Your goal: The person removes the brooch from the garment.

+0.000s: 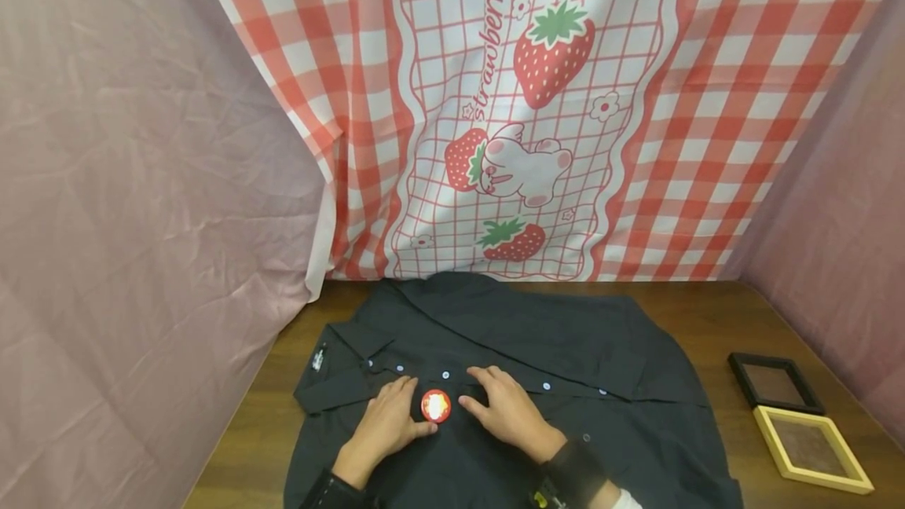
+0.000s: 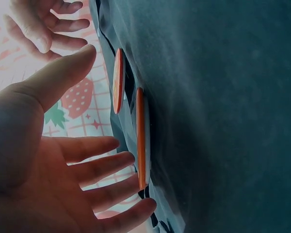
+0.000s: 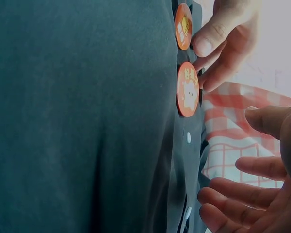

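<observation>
Head view: a round orange badge [image 1: 435, 405] is seen lying on the dark shirt [image 1: 608, 430], between the left hand [image 1: 385, 424] and right hand [image 1: 503, 408]. Both hands are laid flat with straight fingers; nothing is gripped. From the wrist views a second badge [image 3: 183, 26] is shown beside it.

black shirt [image 1: 566, 336] with pale blue buttons [image 1: 445, 375]; orange-red badge [image 1: 435, 406]; red-white checked strawberry cloth [image 1: 537, 100]; brown table [image 1: 707, 313]

Head view: from above, facing forward and down over shirt [image 1: 495, 336] on counter [image 1: 707, 313]. Wrist views: close, grazing along shirt from either side, sharing the orange badges [image 3: 187, 95] and both hands.
</observation>
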### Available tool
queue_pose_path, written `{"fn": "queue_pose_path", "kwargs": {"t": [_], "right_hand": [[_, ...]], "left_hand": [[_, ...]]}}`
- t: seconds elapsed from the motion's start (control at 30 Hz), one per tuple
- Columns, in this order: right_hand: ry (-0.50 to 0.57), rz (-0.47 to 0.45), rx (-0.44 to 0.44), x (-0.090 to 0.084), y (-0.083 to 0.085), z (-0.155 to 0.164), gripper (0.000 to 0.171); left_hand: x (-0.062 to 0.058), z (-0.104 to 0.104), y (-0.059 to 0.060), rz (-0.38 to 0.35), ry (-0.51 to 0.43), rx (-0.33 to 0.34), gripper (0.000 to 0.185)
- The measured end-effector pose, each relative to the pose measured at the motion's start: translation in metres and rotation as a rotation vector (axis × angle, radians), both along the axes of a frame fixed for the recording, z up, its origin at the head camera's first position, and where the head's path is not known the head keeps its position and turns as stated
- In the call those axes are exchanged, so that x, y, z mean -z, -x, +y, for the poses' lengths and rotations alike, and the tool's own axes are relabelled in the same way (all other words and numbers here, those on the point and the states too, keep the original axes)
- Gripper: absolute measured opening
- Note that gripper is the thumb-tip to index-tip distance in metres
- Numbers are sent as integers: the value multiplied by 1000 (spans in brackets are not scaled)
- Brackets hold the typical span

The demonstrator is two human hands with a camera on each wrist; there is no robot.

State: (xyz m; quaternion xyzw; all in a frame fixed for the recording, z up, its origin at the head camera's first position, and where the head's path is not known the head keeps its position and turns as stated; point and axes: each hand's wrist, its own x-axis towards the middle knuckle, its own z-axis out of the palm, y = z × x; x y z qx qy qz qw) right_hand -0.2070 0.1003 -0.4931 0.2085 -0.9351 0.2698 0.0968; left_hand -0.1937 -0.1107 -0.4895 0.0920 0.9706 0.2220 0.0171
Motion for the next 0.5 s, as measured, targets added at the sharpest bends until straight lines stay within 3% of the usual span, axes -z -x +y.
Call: {"fn": "queue_pose_path", "kwargs": {"t": [0.33,0.5], "right_hand": [[-15,1,-8,0,0,-4,44],[-14,-29,-29,3,-1,-7,43]], "left_hand": [[-2,-1,-2,-12,8,4,81],[-3,0,-1,-67,0,12,81]]}}
